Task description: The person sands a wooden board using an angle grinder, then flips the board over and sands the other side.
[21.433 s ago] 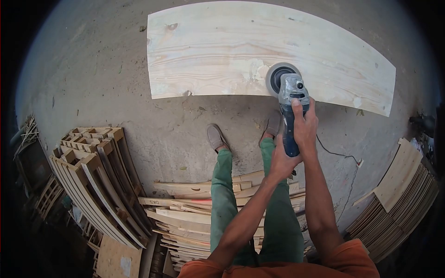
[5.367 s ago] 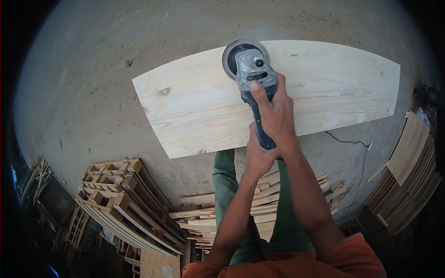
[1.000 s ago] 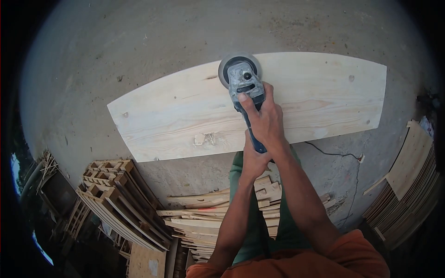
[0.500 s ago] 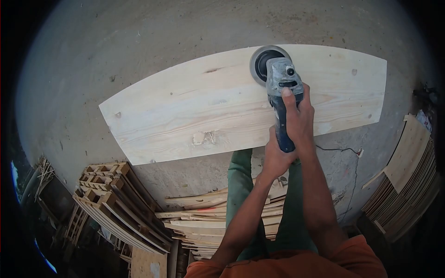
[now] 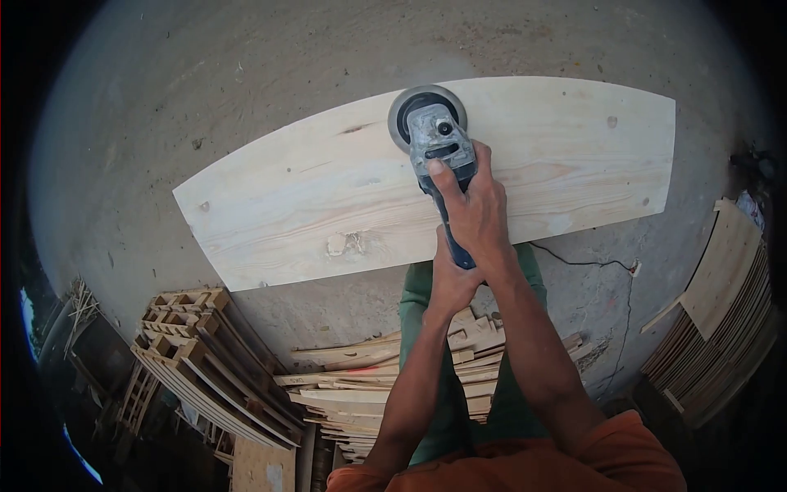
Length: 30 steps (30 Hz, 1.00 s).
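Note:
An angle grinder (image 5: 440, 135) with a round grey disc rests on a pale wooden board (image 5: 557, 139), its disc near the board's far edge. My right hand (image 5: 477, 209) grips the grinder just behind its head, thumb on top of the housing. Lower down, my left hand (image 5: 453, 279) is closed around the back end of the handle. The board is wide, with its far edge curved, and shows knots and a rough, light patch (image 5: 348, 243) near the close edge. The disc's underside is hidden.
A dark power cord (image 5: 578, 262) trails right across the concrete floor (image 5: 328, 316). Wood strips (image 5: 352, 398) lie piled around my legs. Stacked wooden frames (image 5: 205, 353) stand at left, and a stack of thin boards (image 5: 721, 279) at right.
Both hands have moved the grinder left along the board's far part, and its head now tilts further left. The board appears shifted slightly left in view.

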Available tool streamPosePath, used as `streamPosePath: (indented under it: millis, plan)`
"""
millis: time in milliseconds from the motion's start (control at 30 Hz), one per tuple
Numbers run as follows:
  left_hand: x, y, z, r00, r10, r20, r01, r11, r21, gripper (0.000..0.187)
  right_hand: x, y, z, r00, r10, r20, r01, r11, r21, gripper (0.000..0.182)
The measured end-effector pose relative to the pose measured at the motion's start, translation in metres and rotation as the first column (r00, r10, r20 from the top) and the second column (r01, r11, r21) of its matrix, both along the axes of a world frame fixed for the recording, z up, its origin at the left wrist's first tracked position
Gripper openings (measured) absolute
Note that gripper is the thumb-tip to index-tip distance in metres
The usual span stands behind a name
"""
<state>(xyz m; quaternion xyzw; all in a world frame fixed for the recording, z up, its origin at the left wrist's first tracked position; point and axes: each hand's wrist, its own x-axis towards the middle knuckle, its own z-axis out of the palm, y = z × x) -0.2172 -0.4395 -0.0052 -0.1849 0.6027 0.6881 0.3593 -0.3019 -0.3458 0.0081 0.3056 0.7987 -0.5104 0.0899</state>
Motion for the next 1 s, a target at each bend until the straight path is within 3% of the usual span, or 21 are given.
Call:
streamPosePath:
  millis: [133, 267, 400, 467, 600, 667, 733, 933, 1000]
  plan:
    - [0.006, 0.003, 0.002, 1.0, -0.028, -0.008, 0.027, 0.999, -0.04, 0.075, 0.007, 0.005, 0.003, 0.995, -0.094, -0.035, 0.09, 0.991, -0.103, 0.086]
    - [-0.007, -0.02, -0.005, 0.998, 0.056, -0.007, -0.056, 0.998, 0.025, 0.084, -0.013, -0.018, 0.001, 0.995, 0.096, 0.037, -0.095, 0.995, -0.038, 0.088]
    - [-0.019, -0.016, 0.002, 0.998, -0.044, -0.051, 0.041, 0.998, -0.051, 0.075, -0.014, -0.011, -0.003, 0.999, 0.02, -0.045, -0.02, 1.0, -0.011, 0.085]
    - [-0.012, 0.003, -0.002, 0.995, -0.076, -0.067, 0.074, 0.996, -0.039, 0.075, -0.007, 0.014, 0.001, 0.996, -0.083, -0.029, 0.081, 0.995, -0.057, 0.084]
    - [-0.001, 0.046, 0.005, 0.989, -0.144, -0.044, 0.142, 0.988, -0.052, 0.075, 0.008, 0.052, 0.005, 0.994, -0.109, 0.019, 0.108, 0.993, 0.039, 0.08]
    - [0.006, 0.059, 0.003, 0.987, -0.144, -0.065, 0.139, 0.987, -0.078, 0.075, 0.014, 0.064, 0.003, 0.991, -0.132, 0.013, 0.132, 0.991, -0.003, 0.081]
    - [0.013, 0.065, 0.005, 0.994, -0.11, -0.002, 0.11, 0.992, -0.066, 0.074, 0.017, 0.069, 0.01, 0.99, -0.139, 0.028, 0.142, 0.982, -0.122, 0.087]
    - [-0.002, 0.038, 0.002, 0.999, 0.017, 0.028, -0.018, 1.0, 0.024, 0.071, 0.0, 0.043, -0.004, 0.998, -0.04, 0.048, 0.047, 0.988, -0.144, 0.095]
    - [-0.009, 0.038, 0.003, 0.999, 0.022, -0.026, -0.021, 1.0, 0.012, 0.07, -0.002, 0.043, -0.006, 0.999, -0.03, 0.021, 0.032, 0.997, -0.07, 0.092]
